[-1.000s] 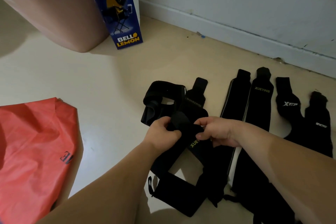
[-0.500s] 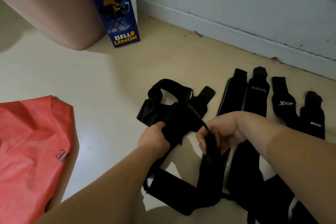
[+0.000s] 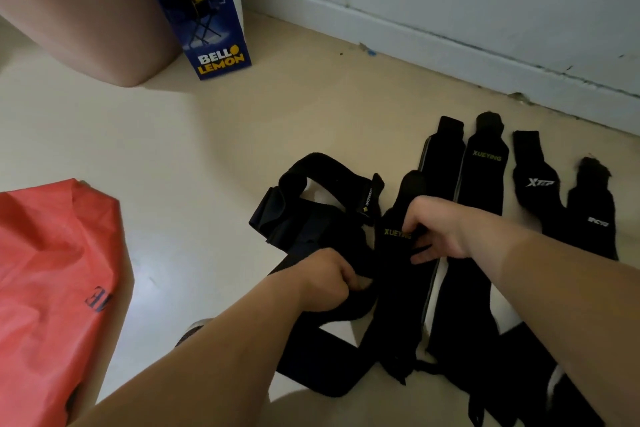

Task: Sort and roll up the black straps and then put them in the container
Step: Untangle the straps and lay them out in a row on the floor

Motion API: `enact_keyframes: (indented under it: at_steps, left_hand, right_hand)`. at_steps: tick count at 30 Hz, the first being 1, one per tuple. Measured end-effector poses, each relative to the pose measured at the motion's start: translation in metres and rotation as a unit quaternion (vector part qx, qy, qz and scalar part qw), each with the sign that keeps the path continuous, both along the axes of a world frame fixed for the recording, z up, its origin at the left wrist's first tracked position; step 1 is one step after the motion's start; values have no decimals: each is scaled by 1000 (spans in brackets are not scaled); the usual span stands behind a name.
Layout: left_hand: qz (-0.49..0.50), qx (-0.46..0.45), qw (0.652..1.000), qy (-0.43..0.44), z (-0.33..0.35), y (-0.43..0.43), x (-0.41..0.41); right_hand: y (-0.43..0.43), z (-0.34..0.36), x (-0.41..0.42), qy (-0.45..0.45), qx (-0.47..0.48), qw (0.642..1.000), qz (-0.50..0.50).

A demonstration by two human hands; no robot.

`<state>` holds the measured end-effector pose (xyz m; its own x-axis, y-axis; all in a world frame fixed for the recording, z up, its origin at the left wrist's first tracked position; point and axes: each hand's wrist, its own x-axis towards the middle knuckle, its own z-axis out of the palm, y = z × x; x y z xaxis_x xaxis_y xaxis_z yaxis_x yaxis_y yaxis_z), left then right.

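Left hand [image 3: 325, 282]: fingers curled tight round a fold of the tangled black belt [image 3: 313, 218], near the middle of the floor [image 3: 194, 163].
Right hand [image 3: 438, 230]: thumb and forefinger pinch the yellow-lettered XUEYING strap [image 3: 394, 274] by its lettering; the other fingers are loosely spread.
Pinched strap: stretched far to near on the floor, just right of the left hand, its left edge touching the belt.
Sorted row: four black straps lie flat side by side at the right: a plain strap [image 3: 441, 156], a second XUEYING strap [image 3: 485, 180], an XTEP strap [image 3: 533, 191], and an outer strap [image 3: 592, 215] with white lettering too blurred to read.
Red bag [image 3: 52, 270]: crumpled on the floor at the left, well apart from the straps.
Blue box [image 3: 204, 10]: upright at the far left, marked BELLO LEMON.
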<state>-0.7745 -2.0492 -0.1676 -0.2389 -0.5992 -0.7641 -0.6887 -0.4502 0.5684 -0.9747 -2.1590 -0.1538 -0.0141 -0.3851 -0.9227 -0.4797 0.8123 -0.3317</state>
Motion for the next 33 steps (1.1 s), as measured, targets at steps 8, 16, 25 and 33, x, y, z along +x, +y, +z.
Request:
enact_keyframes:
  at_steps: [8, 16, 25, 33]
  left_hand:
    - [356, -157, 908, -152, -12, -6, 23]
    - [485, -65, 867, -96, -33, 31, 45]
    - [551, 17, 833, -43, -21, 15, 37]
    - [522, 78, 848, 44, 7, 11, 45]
  right_hand:
    - [9, -15, 17, -69, 18, 997, -17]
    - [16, -20, 28, -104, -12, 994, -29]
    - [23, 3, 36, -165, -31, 983, -76]
    - [41, 61, 46, -247, -37, 964, -86]
